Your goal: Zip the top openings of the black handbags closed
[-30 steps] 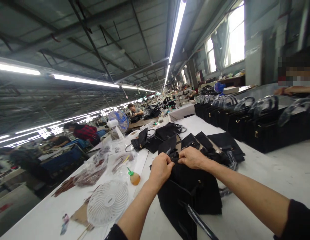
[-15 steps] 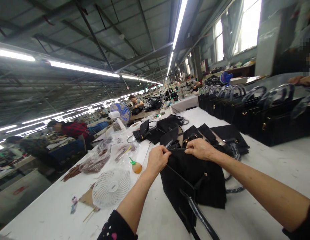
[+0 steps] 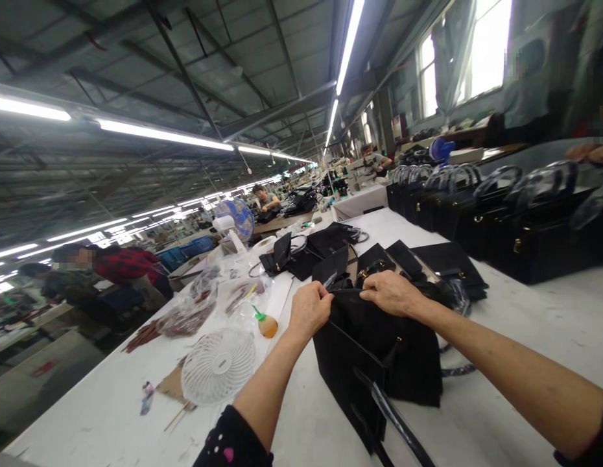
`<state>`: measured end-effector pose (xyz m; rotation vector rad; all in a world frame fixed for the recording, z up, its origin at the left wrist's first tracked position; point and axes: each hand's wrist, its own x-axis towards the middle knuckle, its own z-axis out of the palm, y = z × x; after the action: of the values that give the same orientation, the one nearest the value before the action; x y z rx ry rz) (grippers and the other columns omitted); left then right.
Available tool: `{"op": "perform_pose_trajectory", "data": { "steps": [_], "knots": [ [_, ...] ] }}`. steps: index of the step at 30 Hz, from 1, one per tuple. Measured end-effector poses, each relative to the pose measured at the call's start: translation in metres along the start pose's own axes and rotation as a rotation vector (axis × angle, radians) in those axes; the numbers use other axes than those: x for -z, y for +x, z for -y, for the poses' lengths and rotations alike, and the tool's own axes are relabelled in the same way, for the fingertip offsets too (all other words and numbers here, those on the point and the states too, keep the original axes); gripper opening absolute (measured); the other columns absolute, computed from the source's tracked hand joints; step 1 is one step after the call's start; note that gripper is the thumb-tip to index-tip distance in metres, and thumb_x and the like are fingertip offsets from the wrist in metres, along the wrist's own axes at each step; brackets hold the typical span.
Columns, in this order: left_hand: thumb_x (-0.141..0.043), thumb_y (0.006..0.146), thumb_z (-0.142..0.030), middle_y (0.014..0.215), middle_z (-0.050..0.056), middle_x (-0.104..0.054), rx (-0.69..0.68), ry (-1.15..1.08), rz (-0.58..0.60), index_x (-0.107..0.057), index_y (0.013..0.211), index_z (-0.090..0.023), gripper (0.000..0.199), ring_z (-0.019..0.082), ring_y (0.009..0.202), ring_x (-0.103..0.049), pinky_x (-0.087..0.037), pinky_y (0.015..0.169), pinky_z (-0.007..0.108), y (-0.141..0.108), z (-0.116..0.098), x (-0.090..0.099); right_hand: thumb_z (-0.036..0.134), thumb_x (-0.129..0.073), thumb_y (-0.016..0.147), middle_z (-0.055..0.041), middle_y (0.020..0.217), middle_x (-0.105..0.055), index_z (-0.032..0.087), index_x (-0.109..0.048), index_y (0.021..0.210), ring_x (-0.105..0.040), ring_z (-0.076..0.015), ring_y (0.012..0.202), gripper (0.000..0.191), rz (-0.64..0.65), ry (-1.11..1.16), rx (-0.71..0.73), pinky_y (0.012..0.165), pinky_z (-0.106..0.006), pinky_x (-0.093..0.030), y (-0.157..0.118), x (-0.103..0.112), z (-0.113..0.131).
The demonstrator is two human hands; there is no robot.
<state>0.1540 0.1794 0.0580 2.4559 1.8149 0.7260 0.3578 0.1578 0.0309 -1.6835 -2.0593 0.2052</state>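
Observation:
A black bag (image 3: 379, 350) lies on the white table in front of me, its wrapped handle trailing toward the near edge. My left hand (image 3: 311, 308) pinches the left part of the bag's upper edge between thumb and fingers. Gripping the same edge a little to the right is my right hand (image 3: 391, 293), its fingertips closed on the black fabric. Just beyond my hands are more black bags (image 3: 333, 240), some with metal fittings.
On the left of the table (image 3: 107, 415) are a white fan cover (image 3: 218, 366), a green-tipped bottle (image 3: 266, 324), clear plastic and brown strips. A row of black bags (image 3: 500, 227) stands at right. Several people are farther off.
Both hands keep their hold on the bag's edge, almost unmoved. At the left, the person in red check has shifted left and leans lower.

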Motion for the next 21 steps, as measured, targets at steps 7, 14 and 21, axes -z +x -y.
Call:
{"op": "perform_pose_trajectory", "data": {
  "steps": [7, 14, 21],
  "knots": [
    [-0.058, 0.073, -0.024, 0.067, 0.001, -0.065, 0.017, -0.001, 0.010, -0.059, 0.063, -0.019, 0.011, 0.016, 0.068, -0.059, -0.038, 0.063, 0.025, 0.003, -0.003, -0.002, 0.046, -0.051, 0.081, -0.0021, 0.077, -0.068, 0.023, -0.068, 0.075, -0.059, -0.0158, 0.072, 0.029, 0.037, 0.019, 0.016, 0.057, -0.024, -0.032, 0.008, 0.002, 0.005],
    [-0.054, 0.076, -0.028, 0.059, -0.001, -0.059, 0.030, -0.017, 0.048, -0.054, 0.063, -0.019, 0.015, 0.015, 0.059, -0.055, -0.032, 0.057, 0.024, 0.002, -0.006, 0.005, 0.044, -0.043, 0.085, -0.0069, 0.092, -0.071, 0.023, -0.072, 0.087, -0.064, -0.0224, 0.089, 0.036, 0.047, -0.119, 0.148, 0.073, -0.029, -0.047, 0.019, 0.001, 0.033],
    [-0.059, 0.066, -0.033, 0.068, -0.003, -0.060, -0.024, -0.217, 0.115, -0.043, 0.074, -0.021, 0.021, 0.019, 0.068, -0.059, -0.038, 0.060, 0.026, 0.014, 0.018, -0.006, 0.045, -0.045, 0.079, -0.0061, 0.089, -0.073, 0.025, -0.073, 0.087, -0.066, -0.0260, 0.087, 0.035, 0.128, -0.226, 0.089, 0.070, -0.035, -0.053, 0.015, 0.013, 0.042]
  ]
}}
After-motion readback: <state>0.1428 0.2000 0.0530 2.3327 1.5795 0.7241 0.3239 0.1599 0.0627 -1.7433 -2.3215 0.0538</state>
